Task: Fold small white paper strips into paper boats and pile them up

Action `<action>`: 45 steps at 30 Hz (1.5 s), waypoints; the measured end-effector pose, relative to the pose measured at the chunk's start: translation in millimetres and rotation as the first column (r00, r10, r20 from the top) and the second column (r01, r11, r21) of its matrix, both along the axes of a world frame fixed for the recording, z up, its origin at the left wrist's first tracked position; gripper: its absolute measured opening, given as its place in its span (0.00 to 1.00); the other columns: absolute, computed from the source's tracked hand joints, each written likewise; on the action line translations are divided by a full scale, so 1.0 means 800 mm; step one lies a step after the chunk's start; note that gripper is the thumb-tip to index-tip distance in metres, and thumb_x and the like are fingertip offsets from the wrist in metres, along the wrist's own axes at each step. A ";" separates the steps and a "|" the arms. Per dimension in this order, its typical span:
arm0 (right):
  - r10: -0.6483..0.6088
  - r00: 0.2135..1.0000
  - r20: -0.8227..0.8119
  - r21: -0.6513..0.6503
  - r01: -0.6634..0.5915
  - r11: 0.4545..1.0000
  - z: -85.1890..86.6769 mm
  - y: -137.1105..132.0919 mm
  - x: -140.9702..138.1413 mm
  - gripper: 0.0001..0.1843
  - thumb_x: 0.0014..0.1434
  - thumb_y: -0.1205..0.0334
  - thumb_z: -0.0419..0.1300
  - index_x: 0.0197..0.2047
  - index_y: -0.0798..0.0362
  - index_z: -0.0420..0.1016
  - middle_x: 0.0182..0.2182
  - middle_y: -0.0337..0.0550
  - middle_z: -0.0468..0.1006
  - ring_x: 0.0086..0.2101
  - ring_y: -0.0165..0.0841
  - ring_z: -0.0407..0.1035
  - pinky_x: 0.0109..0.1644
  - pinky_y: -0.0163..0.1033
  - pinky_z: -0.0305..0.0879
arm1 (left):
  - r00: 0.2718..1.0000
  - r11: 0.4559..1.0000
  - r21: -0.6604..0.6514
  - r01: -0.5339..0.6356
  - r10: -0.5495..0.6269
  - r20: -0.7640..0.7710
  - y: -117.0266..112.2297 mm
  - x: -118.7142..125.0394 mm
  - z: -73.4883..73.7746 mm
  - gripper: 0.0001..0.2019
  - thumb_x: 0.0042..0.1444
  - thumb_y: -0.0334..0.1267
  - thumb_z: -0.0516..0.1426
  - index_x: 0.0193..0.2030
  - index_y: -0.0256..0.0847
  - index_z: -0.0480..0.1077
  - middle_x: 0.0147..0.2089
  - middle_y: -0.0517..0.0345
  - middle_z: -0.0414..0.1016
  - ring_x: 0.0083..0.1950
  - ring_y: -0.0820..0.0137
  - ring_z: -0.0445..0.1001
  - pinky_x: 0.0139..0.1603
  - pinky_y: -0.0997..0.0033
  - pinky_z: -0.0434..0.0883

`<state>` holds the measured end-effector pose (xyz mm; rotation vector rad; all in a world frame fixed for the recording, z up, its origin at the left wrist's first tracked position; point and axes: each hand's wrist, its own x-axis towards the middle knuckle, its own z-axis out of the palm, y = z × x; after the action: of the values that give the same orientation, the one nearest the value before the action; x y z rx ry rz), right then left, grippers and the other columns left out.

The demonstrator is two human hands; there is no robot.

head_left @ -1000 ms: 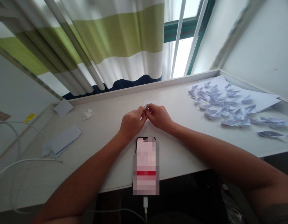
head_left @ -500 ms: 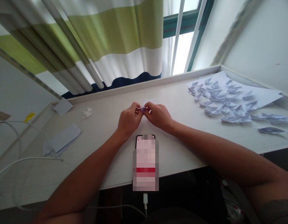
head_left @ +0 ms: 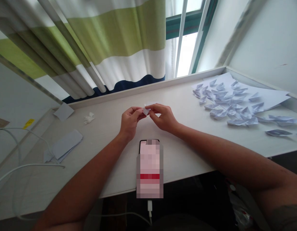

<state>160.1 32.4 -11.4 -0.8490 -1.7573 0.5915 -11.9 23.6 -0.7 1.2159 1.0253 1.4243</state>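
Observation:
A small piece of folded white paper (head_left: 146, 110) is pinched between my two hands above the middle of the desk. My left hand (head_left: 131, 121) grips its left side, thumb on top and fingers curled beneath. My right hand (head_left: 163, 117) holds the right edge between thumb and forefinger. The fingers partly cover the paper, so its full shape cannot be made out. Many small folded paper boats (head_left: 231, 104) lie to the right, some of them on large white sheets (head_left: 271, 93).
A phone (head_left: 149, 166) with a blurred screen lies at the desk's front edge, a charging plug (head_left: 149, 205) below it. On the left are stacked paper pieces (head_left: 68, 144), a single square (head_left: 63, 112), crumpled paper (head_left: 89, 118) and white cables (head_left: 30, 166). A raised rim (head_left: 139, 90) borders the desk's back.
The folded paper has been turned and now shows a flat white face. My left hand has rolled so its thumb lies on top, and my right fingers have shifted along the edge.

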 end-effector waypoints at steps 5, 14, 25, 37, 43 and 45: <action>0.046 0.991 -0.124 -0.101 -0.059 0.993 0.000 0.002 0.003 0.10 0.69 0.53 0.66 0.42 0.50 0.80 0.37 0.46 0.86 0.39 0.40 0.82 0.51 0.50 0.82 | 0.997 0.995 0.097 0.019 -0.012 -0.079 -0.004 -0.001 -0.003 0.24 0.46 0.47 0.79 0.38 0.39 0.73 0.38 0.58 0.81 0.42 0.66 0.84 0.54 0.58 0.81; 0.158 0.970 -0.186 -0.201 -0.195 0.960 -0.002 0.014 0.015 0.16 0.65 0.47 0.69 0.44 0.51 0.84 0.42 0.47 0.88 0.43 0.40 0.82 0.50 0.48 0.81 | 0.954 0.966 0.249 0.071 0.007 -0.298 -0.013 0.004 -0.002 0.21 0.52 0.47 0.76 0.44 0.42 0.75 0.40 0.58 0.82 0.37 0.72 0.79 0.45 0.66 0.80; 0.148 0.964 -0.223 -0.189 -0.191 0.963 -0.001 0.021 0.022 0.13 0.64 0.50 0.69 0.40 0.53 0.86 0.37 0.47 0.88 0.40 0.39 0.81 0.47 0.48 0.81 | 0.978 0.978 0.206 0.016 0.027 -0.205 -0.007 0.000 -0.008 0.17 0.51 0.46 0.77 0.43 0.40 0.84 0.39 0.54 0.87 0.40 0.65 0.85 0.47 0.62 0.83; 0.112 0.979 -0.173 -0.162 -0.140 0.977 -0.003 0.019 0.022 0.11 0.65 0.53 0.67 0.37 0.52 0.81 0.35 0.44 0.86 0.37 0.38 0.80 0.45 0.47 0.79 | 0.964 0.959 0.255 -0.125 0.178 -0.196 -0.008 0.003 -0.008 0.14 0.49 0.47 0.77 0.37 0.41 0.87 0.35 0.54 0.88 0.35 0.65 0.84 0.41 0.63 0.83; 0.117 0.958 -0.261 -0.174 -0.166 0.971 -0.006 0.023 0.014 0.15 0.67 0.48 0.67 0.38 0.52 0.76 0.32 0.42 0.82 0.34 0.36 0.76 0.43 0.46 0.76 | 0.987 0.975 0.196 -0.103 0.125 -0.105 -0.005 0.005 -0.008 0.18 0.49 0.50 0.77 0.37 0.39 0.84 0.32 0.55 0.86 0.32 0.68 0.82 0.38 0.65 0.81; 0.100 0.957 -0.271 -0.175 -0.151 0.973 -0.007 0.026 0.013 0.15 0.66 0.48 0.67 0.37 0.52 0.76 0.32 0.42 0.81 0.34 0.35 0.75 0.43 0.46 0.75 | 0.994 0.992 0.118 -0.053 0.064 -0.086 -0.005 0.004 -0.007 0.23 0.47 0.52 0.78 0.41 0.38 0.82 0.36 0.54 0.87 0.34 0.66 0.84 0.41 0.64 0.82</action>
<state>170.8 53.3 -17.4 -0.7565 -1.5369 0.9296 -8.3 19.4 -6.3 1.3535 1.0591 1.5038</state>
